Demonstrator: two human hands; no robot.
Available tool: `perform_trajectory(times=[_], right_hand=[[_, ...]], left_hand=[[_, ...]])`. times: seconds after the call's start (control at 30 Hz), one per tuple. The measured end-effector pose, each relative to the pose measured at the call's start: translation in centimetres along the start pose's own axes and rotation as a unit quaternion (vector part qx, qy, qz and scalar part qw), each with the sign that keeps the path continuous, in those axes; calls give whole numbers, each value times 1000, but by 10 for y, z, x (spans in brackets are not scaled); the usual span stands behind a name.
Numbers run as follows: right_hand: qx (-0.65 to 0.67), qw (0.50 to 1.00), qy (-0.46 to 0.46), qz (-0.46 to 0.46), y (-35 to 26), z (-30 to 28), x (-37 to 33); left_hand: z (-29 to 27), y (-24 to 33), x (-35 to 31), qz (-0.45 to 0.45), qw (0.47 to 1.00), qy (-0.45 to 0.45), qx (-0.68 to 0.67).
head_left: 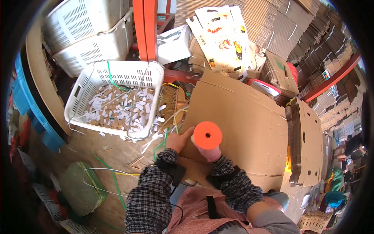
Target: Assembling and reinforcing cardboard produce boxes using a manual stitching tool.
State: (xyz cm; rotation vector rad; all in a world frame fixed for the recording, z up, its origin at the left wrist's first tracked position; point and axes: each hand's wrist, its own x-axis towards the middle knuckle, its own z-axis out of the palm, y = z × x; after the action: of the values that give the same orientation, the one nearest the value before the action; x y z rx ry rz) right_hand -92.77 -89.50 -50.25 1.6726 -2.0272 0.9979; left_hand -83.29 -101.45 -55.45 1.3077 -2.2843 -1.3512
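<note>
A large brown cardboard sheet [249, 121] with creases and cut slots lies in front of me, slanting up to the right. My left hand [180, 139] is closed on its left edge, the thumb resting over the board and the other fingers partly hidden. Above the sheet's lower left part, my right hand [210, 153] grips an orange round piece [202, 136] with a dark hole in its middle. The orange top covers most of the right fingers, and what lies beneath it is hidden.
A white slotted crate [153, 82] of small cardboard and white offcuts stands left, near stacked white crates [87, 23]. A straw broom [170, 102] lies beside it. Flattened cartons [306, 144] lean at right; a printed carton sheet [224, 39] lies behind. Green straps [113, 179] trail across the floor.
</note>
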Motion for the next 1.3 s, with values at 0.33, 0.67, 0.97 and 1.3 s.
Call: perform_trajectory(times=[0.33, 0.67, 0.97, 1.3], right_hand=[[521, 790, 236, 220, 4, -195, 148], [240, 929, 176, 221, 89, -46, 124], [502, 860, 88, 27, 7, -195, 237], [162, 948, 183, 202, 96, -18, 103]], left_hand=[[-23, 18, -32, -59, 993, -96, -31], [20, 66, 104, -14, 999, -35, -18], [25, 56, 103, -38, 993, -62, -88], [23, 62, 103, -107, 985, -128, -53]])
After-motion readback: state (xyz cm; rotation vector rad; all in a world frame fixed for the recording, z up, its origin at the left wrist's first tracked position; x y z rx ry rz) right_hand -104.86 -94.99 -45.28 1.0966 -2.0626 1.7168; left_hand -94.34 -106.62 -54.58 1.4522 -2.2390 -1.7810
